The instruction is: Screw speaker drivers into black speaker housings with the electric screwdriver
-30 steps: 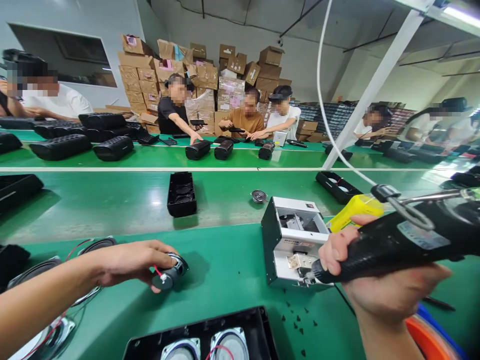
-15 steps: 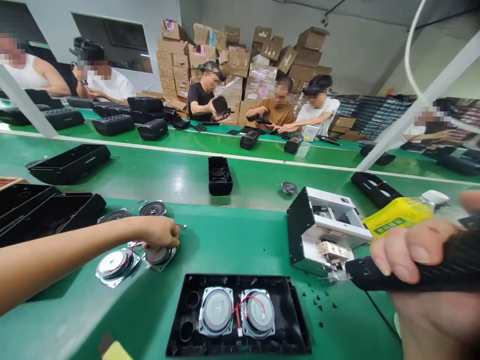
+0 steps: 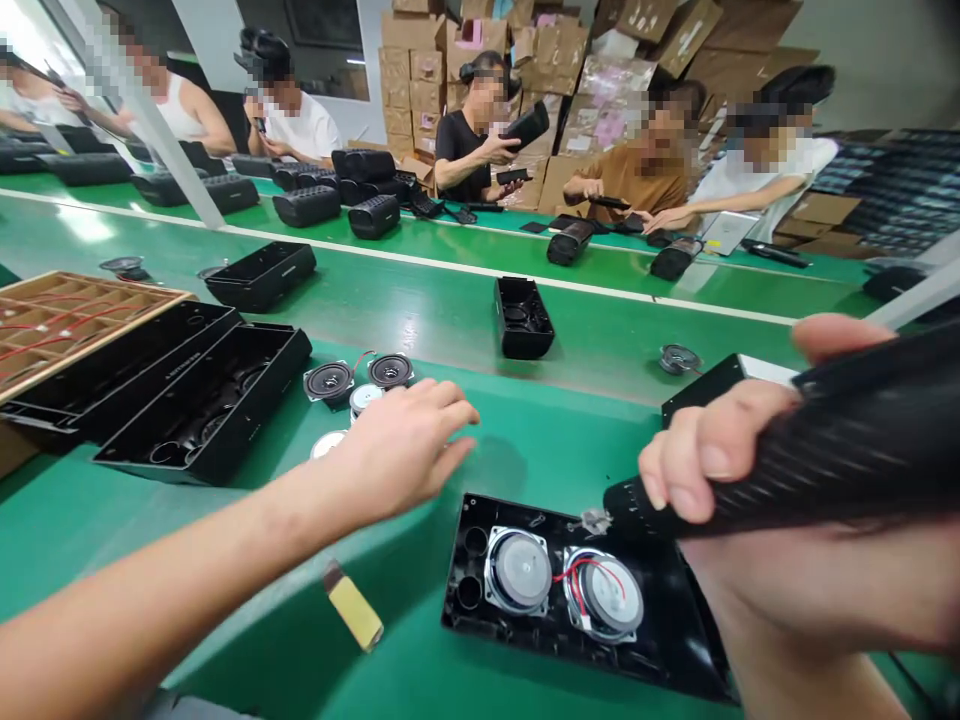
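Black plastic speaker housing [image 3: 517, 640] lies flat on green table [image 3: 540, 440], near edge, front-centre, w/ two round silver speaker drivers [image 3: 519, 571] seated side by side inside; red wire loops over the right one. Right hand [image 3: 757, 520] wrapped tight round black electric screwdriver [image 3: 817, 455], held near-horizontal, bit tip right over housing's top edge, just above the right driver. Can't tell if bit touches. Left hand [image 3: 401, 445] open, fingers spread, palm down, hovering over table left of housing, gripping nothing; nearest items = loose drivers [image 3: 330, 381] just beyond the fingers, some cone-up, some magnet-up. Yellow tag [image 3: 354, 608] on table below left forearm. Far left: open black enclosure shells [image 3: 202, 405] next to a cardboard divider tray [image 3: 71, 320]. Conveyor lane behind carries one upright black housing [image 3: 523, 316] + a single small driver [image 3: 677, 358]. Other people sit along far side handling black speakers; stacked cartons [image 3: 570, 60] behind them.
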Demonstrator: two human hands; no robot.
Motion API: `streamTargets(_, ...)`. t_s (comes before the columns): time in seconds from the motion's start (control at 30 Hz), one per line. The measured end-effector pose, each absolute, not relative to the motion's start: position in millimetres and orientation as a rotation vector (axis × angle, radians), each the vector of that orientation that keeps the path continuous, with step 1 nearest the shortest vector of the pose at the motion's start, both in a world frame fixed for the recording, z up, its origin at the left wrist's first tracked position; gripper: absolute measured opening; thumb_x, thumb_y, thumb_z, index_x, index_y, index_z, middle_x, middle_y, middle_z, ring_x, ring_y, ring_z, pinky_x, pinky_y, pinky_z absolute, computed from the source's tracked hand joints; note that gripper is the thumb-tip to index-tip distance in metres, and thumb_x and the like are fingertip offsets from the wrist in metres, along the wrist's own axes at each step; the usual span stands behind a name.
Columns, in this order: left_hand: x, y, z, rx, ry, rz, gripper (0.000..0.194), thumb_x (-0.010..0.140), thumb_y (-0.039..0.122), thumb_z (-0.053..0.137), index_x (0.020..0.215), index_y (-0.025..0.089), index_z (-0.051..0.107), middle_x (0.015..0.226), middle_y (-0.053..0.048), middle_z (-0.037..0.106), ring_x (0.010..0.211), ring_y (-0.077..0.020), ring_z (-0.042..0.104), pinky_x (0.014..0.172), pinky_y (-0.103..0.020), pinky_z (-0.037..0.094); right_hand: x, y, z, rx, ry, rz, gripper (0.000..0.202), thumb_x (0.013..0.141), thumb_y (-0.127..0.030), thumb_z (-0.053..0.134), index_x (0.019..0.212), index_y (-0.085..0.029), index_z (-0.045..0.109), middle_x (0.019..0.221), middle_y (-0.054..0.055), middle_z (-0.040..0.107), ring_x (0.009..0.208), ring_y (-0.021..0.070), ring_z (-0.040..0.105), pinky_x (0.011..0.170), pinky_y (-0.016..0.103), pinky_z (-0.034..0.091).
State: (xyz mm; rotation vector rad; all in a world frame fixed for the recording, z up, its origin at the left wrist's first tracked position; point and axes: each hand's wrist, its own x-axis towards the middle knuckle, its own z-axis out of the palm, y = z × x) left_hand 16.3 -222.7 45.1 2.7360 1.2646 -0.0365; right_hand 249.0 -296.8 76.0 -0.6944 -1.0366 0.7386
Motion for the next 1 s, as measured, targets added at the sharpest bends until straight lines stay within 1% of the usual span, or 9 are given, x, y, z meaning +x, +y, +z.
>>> streamTargets(0.07,12.7,-252.2,45.3,2.746,1.109,0.11,0.03,0.108,0.04,0.049,0.131,0.027,0.063,0.147,-0.008,0.057,0.136,-0.0272,0.055,0.114,-0.049,0.048,241.2,-294.1,67.7,-0.662,-1.052,0.801,0.047,0.091,-0.07,0.071,0.113,-0.028,0.074,0.062,-0.001,0.059,0.04,0.0176,0.048,0.035,0.03,0.041)
streamTargets(0.13,11.3,-276.5,38.6,2.727,0.888,0.223,0.039,0.103,0.048,0.057,0.136,0.028,0.061,0.159,-0.009,0.049,0.149,-0.0337,0.043,0.12,-0.061,0.04,237.4,-292.8,58.8,-0.656,-1.031,0.854,0.052,0.089,-0.072,0.073,0.116,-0.028,0.073,0.062,-0.001,0.06,0.041,0.0174,0.049,0.036,0.03,0.042)
streamTargets(0.2,13.2,-291.4,26.0,2.7,0.77,0.229,0.058,0.098,0.06,0.064,0.144,0.026,0.056,0.168,-0.013,0.039,0.156,-0.0415,0.031,0.121,-0.072,0.033,235.6,-292.2,51.9,-0.681,-0.983,0.858,0.057,0.084,-0.076,0.076,0.113,-0.027,0.072,0.061,-0.002,0.059,0.039,0.0171,0.047,0.035,0.029,0.041)
streamTargets(0.27,17.3,-297.5,11.3,2.679,0.749,0.188,0.072,0.093,0.067,0.066,0.15,0.025,0.052,0.171,-0.017,0.032,0.158,-0.0464,0.026,0.118,-0.079,0.032,234.2,-291.4,47.6,-0.696,-0.957,0.861,0.059,0.08,-0.076,0.079,0.112,-0.026,0.071,0.061,-0.003,0.059,0.038,0.0173,0.047,0.034,0.029,0.041)
streamTargets(0.3,19.5,-298.4,4.4,2.669,0.748,0.185,0.074,0.092,0.068,0.067,0.15,0.025,0.052,0.172,-0.018,0.031,0.157,-0.0475,0.026,0.116,-0.08,0.034,233.4,-291.0,46.2,-0.699,-0.951,0.865,0.06,0.079,-0.075,0.08,0.111,-0.025,0.071,0.061,-0.003,0.06,0.037,0.0176,0.047,0.033,0.029,0.04)
streamTargets(0.53,24.2,-299.7,-13.2,2.634,0.737,0.319,0.06,0.093,0.045,0.074,0.147,0.024,0.056,0.169,-0.016,0.035,0.153,-0.0427,0.031,0.112,-0.07,0.048,231.4,-288.1,40.8,-0.701,-0.938,0.858,0.062,0.083,-0.077,0.076,0.113,-0.023,0.068,0.062,-0.003,0.058,0.041,0.0169,0.049,0.033,0.028,0.041)
streamTargets(0.73,21.3,-296.9,-11.3,2.626,0.711,0.289,0.056,0.094,0.043,0.073,0.144,0.024,0.057,0.168,-0.016,0.034,0.154,-0.0413,0.029,0.113,-0.068,0.049,233.0,-284.9,34.9,-0.693,-0.994,0.886,0.062,0.088,-0.08,0.067,0.116,-0.024,0.066,0.063,-0.003,0.059,0.042,0.0152,0.049,0.036,0.026,0.042)
streamTargets(0.9,22.4,-296.5,-12.3,2.606,0.726,0.258,0.058,0.093,0.045,0.074,0.145,0.027,0.056,0.17,-0.013,0.031,0.155,-0.0394,0.026,0.116,-0.067,0.047,231.6,-283.7,32.4,-0.681,-0.991,0.901,0.058,0.09,-0.073,0.071,0.117,-0.022,0.065,0.064,-0.003,0.059,0.043,0.0153,0.05,0.037,0.027,0.041)
streamTargets(1.0,23.7,-296.9,-11.7,2.598,0.736,0.229,0.057,0.093,0.044,0.073,0.145,0.026,0.056,0.169,-0.013,0.031,0.155,-0.0393,0.026,0.117,-0.067,0.046,230.2,-284.7,32.4,-0.703,-0.984,0.876,0.061,0.09,-0.075,0.069,0.118,-0.021,0.064,0.064,-0.003,0.058,0.043,0.0144,0.049,0.036,0.026,0.04)
